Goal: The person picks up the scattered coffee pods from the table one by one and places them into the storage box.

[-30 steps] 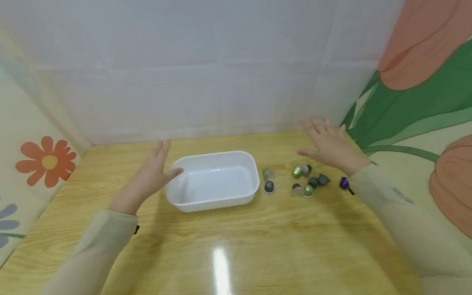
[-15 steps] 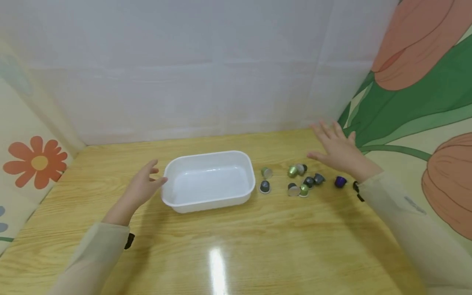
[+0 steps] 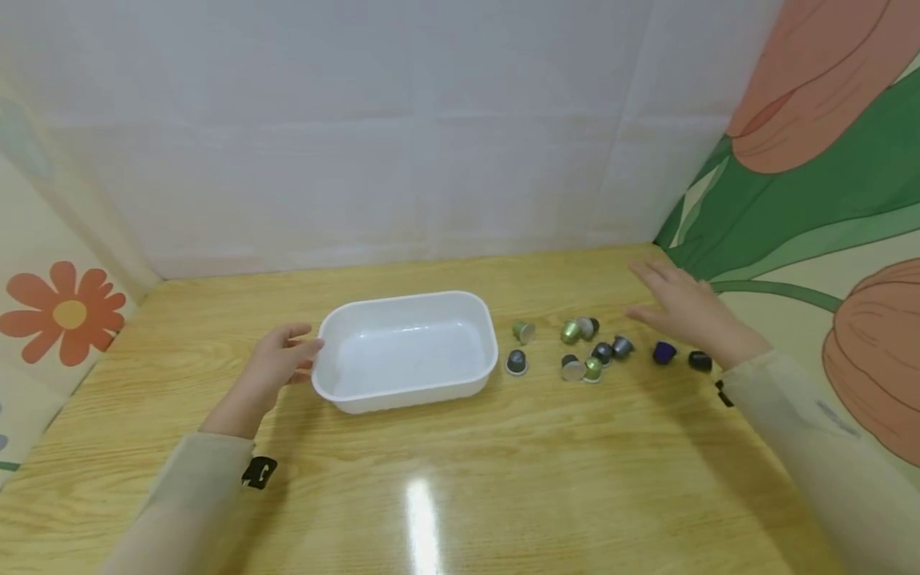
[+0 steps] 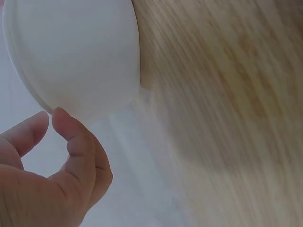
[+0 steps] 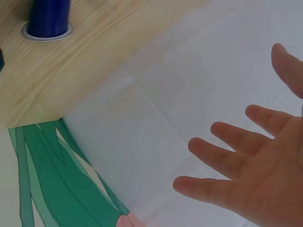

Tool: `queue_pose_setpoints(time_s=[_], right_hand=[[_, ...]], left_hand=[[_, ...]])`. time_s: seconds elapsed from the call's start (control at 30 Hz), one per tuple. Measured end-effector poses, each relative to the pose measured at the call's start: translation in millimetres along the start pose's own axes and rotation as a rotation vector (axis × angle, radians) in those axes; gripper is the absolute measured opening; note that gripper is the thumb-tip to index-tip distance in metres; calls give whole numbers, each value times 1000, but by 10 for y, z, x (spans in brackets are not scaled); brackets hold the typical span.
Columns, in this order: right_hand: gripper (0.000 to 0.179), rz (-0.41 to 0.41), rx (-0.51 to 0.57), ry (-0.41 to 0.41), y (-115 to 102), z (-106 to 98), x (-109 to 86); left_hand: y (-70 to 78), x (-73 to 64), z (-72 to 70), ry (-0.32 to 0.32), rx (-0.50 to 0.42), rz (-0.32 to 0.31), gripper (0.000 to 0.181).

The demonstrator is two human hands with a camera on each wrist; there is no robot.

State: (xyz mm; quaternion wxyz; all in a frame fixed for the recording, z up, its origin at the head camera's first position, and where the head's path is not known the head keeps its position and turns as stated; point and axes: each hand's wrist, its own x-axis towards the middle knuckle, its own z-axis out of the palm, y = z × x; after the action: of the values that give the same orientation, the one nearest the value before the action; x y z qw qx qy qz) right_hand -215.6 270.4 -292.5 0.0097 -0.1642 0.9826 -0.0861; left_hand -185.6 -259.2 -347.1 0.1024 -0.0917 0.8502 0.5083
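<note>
A white rectangular plastic container [image 3: 402, 395] stands on the wooden table. At its left end, my left hand [image 3: 269, 371] has its thumb and bent forefinger on either side of the rim, pinching it; the left wrist view shows the fingertips [image 4: 60, 117] at the rim. My right hand [image 3: 690, 313] hovers above the far right of the table, holding nothing, its fingers spread in the right wrist view. Nearest to it are coffee capsules: a dark blue one [image 3: 664, 352], a black one [image 3: 700, 361] and a grey one [image 3: 622, 346].
More capsules lie right of the container, among them a dark one [image 3: 517, 362], a green one [image 3: 524, 331] and a shiny green one [image 3: 571, 331]. A white cloth [image 3: 402, 160] hangs behind the wooden table [image 3: 345, 495]. Flower-patterned fabric [image 3: 791, 208] borders the right side.
My left hand has come down to the container's left rim, its fingers now bent. My right hand has shifted right and lower. The container and capsules stay in place.
</note>
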Motion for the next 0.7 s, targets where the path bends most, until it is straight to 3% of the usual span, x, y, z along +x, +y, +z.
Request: queue_pose_setpoints(time_s=[0.13, 0.5, 0.7], right_hand=[[78, -3, 3, 2, 82, 24, -40], [77, 12, 27, 1, 235, 47, -117], [75, 21, 31, 6, 312, 68, -167]], left_hand=[[-20, 25, 8, 5, -30, -39, 63], [-36, 67, 26, -34, -99, -64, 61], [-46, 91, 35, -49, -184, -97, 60]])
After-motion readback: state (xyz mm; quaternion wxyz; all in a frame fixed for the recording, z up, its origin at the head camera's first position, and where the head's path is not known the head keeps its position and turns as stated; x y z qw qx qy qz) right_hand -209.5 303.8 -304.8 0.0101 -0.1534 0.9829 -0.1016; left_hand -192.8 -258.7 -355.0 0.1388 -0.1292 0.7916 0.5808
